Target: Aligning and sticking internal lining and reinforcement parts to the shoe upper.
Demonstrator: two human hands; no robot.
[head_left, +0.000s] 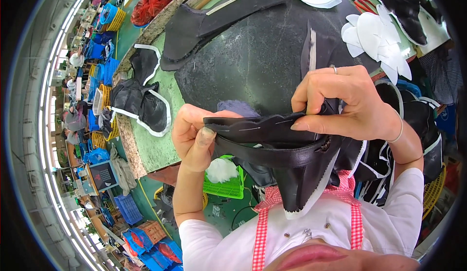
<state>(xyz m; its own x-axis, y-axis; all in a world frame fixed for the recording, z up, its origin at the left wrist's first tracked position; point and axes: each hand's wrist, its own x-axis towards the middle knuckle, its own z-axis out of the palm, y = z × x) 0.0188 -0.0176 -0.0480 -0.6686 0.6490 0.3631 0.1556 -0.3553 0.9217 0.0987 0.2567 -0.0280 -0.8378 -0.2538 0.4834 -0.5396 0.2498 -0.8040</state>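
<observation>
Both hands hold up a black leather shoe upper with a strap, a small buckle and a pale lower edge. My left hand pinches the left end of its scalloped top edge between thumb and fingers. At the other end of that edge, my right hand grips it with the thumb below and the fingers curled above. A ring and a thin bracelet are on the right hand and wrist. Just beyond the upper lies a black work mat, with a tuft of purple-grey fluff at its near edge.
Black cut pieces rest on the mat's far left. White-edged uppers lie on the green bench. White shaped pieces and red-handled pliers are at the far right. Below stands a green basket; more uppers hang at right.
</observation>
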